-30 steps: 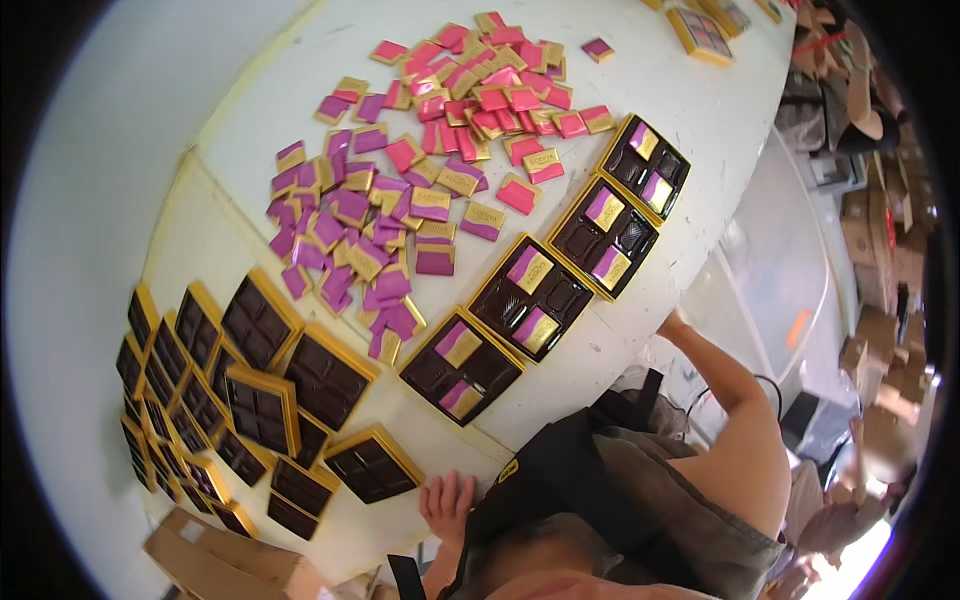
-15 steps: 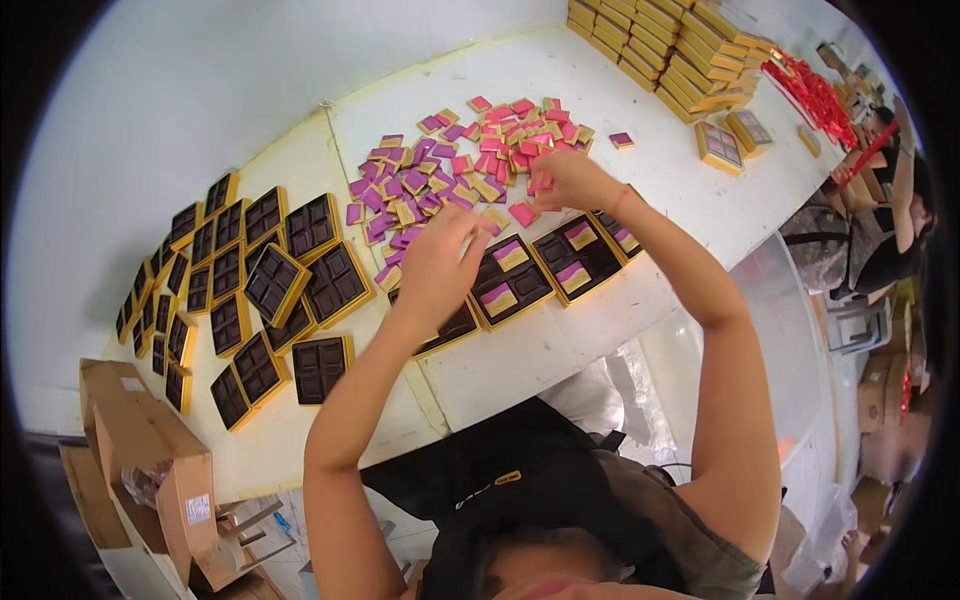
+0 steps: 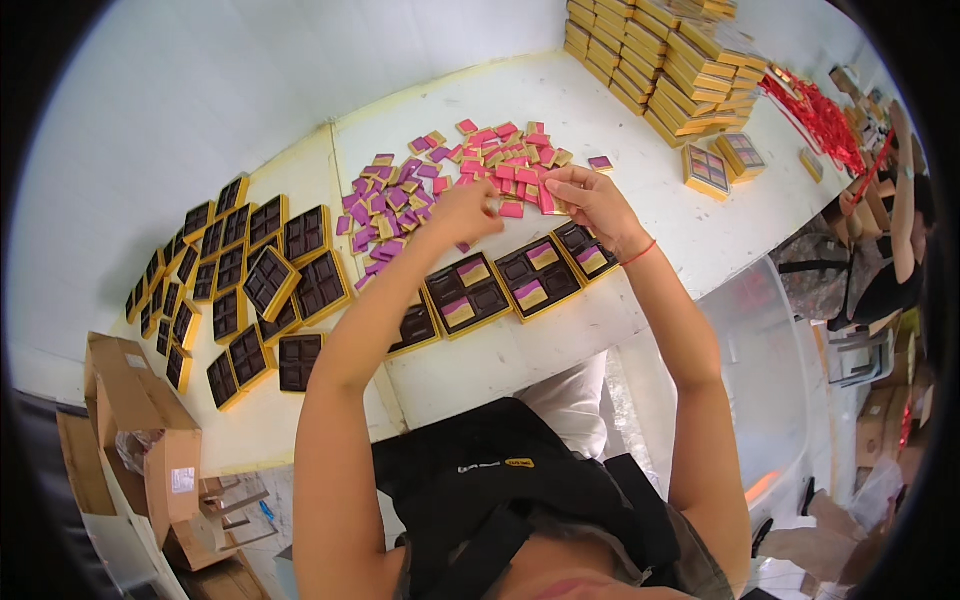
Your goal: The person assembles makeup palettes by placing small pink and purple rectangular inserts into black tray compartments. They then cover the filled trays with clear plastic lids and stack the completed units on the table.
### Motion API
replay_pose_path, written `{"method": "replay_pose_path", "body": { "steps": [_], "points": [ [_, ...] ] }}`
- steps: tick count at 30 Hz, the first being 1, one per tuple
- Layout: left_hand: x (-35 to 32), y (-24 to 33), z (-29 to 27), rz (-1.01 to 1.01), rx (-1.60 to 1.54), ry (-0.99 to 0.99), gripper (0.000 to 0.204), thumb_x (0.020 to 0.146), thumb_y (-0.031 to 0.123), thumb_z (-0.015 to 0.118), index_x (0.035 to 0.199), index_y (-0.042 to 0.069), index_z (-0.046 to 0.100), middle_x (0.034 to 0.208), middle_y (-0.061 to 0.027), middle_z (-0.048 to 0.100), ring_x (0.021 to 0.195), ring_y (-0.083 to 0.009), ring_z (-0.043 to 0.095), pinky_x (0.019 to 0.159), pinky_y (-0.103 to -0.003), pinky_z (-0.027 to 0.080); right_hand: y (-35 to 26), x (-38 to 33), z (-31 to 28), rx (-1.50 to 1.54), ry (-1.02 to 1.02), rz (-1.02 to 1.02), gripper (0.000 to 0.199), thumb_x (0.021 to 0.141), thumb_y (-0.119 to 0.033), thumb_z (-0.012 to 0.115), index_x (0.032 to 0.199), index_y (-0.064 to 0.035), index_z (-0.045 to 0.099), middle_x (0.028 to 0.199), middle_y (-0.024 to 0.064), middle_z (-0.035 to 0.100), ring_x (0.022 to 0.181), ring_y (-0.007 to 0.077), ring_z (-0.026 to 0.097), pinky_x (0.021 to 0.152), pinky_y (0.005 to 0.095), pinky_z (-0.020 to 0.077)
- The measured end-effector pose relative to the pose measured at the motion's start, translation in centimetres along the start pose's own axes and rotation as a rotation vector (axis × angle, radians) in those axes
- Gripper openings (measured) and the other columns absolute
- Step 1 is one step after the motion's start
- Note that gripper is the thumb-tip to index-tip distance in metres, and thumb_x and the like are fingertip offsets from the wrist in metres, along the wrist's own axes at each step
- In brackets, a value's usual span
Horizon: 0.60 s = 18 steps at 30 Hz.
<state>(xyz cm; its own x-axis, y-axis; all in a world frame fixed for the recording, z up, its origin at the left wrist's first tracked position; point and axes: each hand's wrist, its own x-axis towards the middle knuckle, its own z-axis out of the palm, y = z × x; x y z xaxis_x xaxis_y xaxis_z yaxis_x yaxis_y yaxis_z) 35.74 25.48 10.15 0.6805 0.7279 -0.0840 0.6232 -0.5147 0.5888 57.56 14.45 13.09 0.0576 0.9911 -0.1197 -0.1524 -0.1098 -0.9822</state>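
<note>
My right hand (image 3: 598,208) is at the right edge of the pile, thumb and fingers pinched on a small pink-and-gold wrapped square (image 3: 547,199). Left of it, my left hand (image 3: 467,212) hovers at the pile's near side with its fingers curled in; what they hold, if anything, is hidden. Pink squares (image 3: 507,160) and purple squares (image 3: 384,207) lie loosely heaped. In front stands a row of gold-edged dark boxes with four compartments each. The middle box (image 3: 490,308) and the one beside it (image 3: 555,292) each hold two purple-and-cream squares. My left forearm partly covers the leftmost box (image 3: 416,328).
Many dark gold-edged boxes (image 3: 230,262) crowd the table's left side, some leaning on others. Gold boxes (image 3: 670,70) are stacked at the back right, near two filled boxes (image 3: 707,172) and red ribbon (image 3: 815,120). A cardboard carton (image 3: 150,420) stands lower left.
My left hand has moved right and slightly up, toward my right hand. The right hand has shifted a little right and down in the picture. The whole view has shifted slightly.
</note>
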Motion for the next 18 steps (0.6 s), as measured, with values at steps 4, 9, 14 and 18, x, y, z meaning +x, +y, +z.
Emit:
{"method": "replay_pose_path", "body": {
  "steps": [4,9,14,18],
  "points": [
    [-4.7,-0.5,-3.3,-0.116,-0.688,0.013,0.041,0.081,0.005,0.068,0.122,0.004,0.062,0.110,-0.0076,0.066,0.095,-0.0136,0.067,0.077,-0.029,0.054,0.1,-2.3,1.8,0.011,-0.012,-0.025,0.028,0.098,-0.013,0.063,0.124,-0.0039,0.065,0.091,0.0000,0.062,0.076,0.0076,0.061,0.061,0.0195,0.0492],
    [-13.0,-3.2,-3.0,-0.078,-0.866,0.094,0.044,0.082,-0.004,0.068,0.124,0.004,0.058,0.113,-0.0040,0.064,0.093,-0.0107,0.065,0.082,-0.028,0.053,2.2,-3.1,3.9,-0.116,-0.131,-0.100,0.024,0.096,-0.012,0.063,0.119,-0.0084,0.067,0.092,-0.0002,0.065,0.079,0.0074,0.063,0.061,0.0203,0.0485],
    [-17.9,-4.9,-2.9,-0.153,-0.923,0.222,0.030,0.085,0.003,0.072,0.112,0.006,0.060,0.101,-0.0013,0.065,0.090,-0.0099,0.062,0.084,-0.026,0.048,3.2,-2.3,7.0,-0.244,-0.226,-0.145,0.014,0.091,-0.008,0.067,0.105,-0.0077,0.065,0.085,-0.0025,0.065,0.076,0.0030,0.060,0.057,0.0189,0.0423],
    [-19.9,-6.2,-2.7,-0.257,-0.752,0.401,0.021,0.091,0.007,0.070,0.110,0.008,0.063,0.092,0.0010,0.062,0.084,-0.0070,0.057,0.078,-0.024,0.044,4.6,-0.7,9.2,-0.233,-0.302,-0.229,0.019,0.090,-0.004,0.067,0.109,-0.0042,0.064,0.086,-0.0003,0.066,0.078,0.0052,0.063,0.065,0.0217,0.0507]
  ]
}}
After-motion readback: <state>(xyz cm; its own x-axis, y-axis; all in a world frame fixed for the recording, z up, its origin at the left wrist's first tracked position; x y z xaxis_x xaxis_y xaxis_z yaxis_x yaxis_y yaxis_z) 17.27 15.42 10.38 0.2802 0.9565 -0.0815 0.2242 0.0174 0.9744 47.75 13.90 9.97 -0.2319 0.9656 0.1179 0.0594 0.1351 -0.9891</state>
